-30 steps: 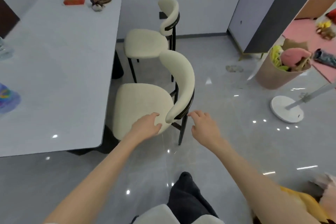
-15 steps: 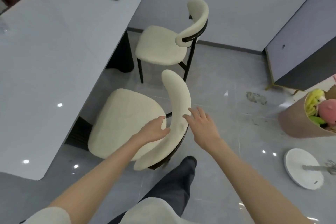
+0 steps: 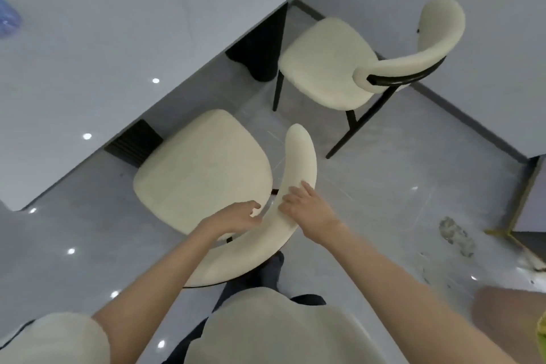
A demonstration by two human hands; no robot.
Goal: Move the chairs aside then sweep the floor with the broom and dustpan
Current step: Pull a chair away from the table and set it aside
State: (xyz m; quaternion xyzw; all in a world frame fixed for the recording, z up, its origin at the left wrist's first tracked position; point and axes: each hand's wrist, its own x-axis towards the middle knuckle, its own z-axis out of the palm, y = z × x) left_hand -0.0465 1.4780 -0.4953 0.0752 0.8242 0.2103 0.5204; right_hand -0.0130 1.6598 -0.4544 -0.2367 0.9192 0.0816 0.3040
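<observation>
The near cream chair (image 3: 204, 168) stands beside the table, its curved backrest (image 3: 298, 174) towards me. My right hand (image 3: 307, 210) lies over the top of that backrest, fingers draped across it. Fingers curled, my left hand (image 3: 236, 217) meets the backrest's inner face, just above the seat's rear edge. A second cream chair (image 3: 325, 68) with black legs stands farther back, by the wall. On the floor to the right lies a patch of grey dirt (image 3: 455, 233). No broom or dustpan is in view.
The white table (image 3: 118, 38) fills the upper left, with its dark base (image 3: 260, 53) next to the far chair. A cabinet with a gold leg (image 3: 520, 216) stands at the right edge. A brown basket (image 3: 508, 313) shows at the lower right. My leg (image 3: 266, 275) is behind the near chair.
I have stepped closer and now look straight down. Both hands have closed in on the near chair's backrest; the right one now lies on it.
</observation>
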